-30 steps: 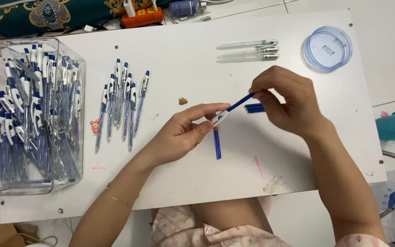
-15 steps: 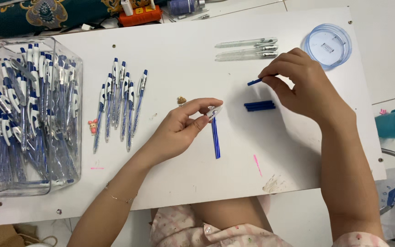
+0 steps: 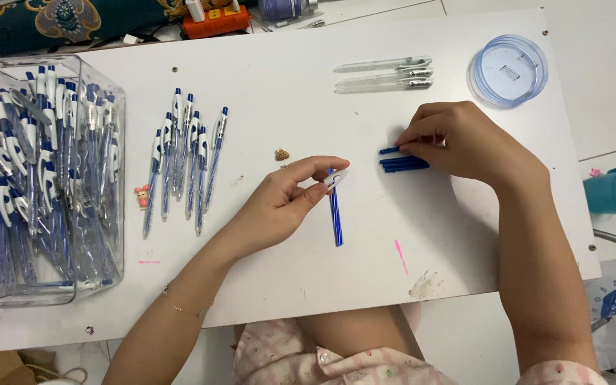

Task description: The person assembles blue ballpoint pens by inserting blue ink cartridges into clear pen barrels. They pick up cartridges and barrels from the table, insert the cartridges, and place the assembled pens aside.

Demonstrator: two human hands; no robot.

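My left hand (image 3: 279, 203) pinches the white-clipped top end of a blue pen barrel (image 3: 335, 214), which points down toward me over the white board (image 3: 286, 93). My right hand (image 3: 465, 142) rests further right with its fingertips on a blue refill (image 3: 388, 150), just above a small stack of blue refills (image 3: 404, 165) lying on the board. A row of several assembled blue-and-white pens (image 3: 183, 160) lies left of my left hand.
A clear plastic box (image 3: 44, 185) full of pens stands at the left edge. Three clear pen barrels (image 3: 386, 75) lie at the back, beside a round blue lid (image 3: 507, 60). A tiny pink figure (image 3: 140, 194) and a small brown crumb (image 3: 281, 154) sit on the board.
My right hand pulled the blue refill out of the barrel, carried it right and lowered it beside the other refills. My left hand kept holding the barrel almost still.
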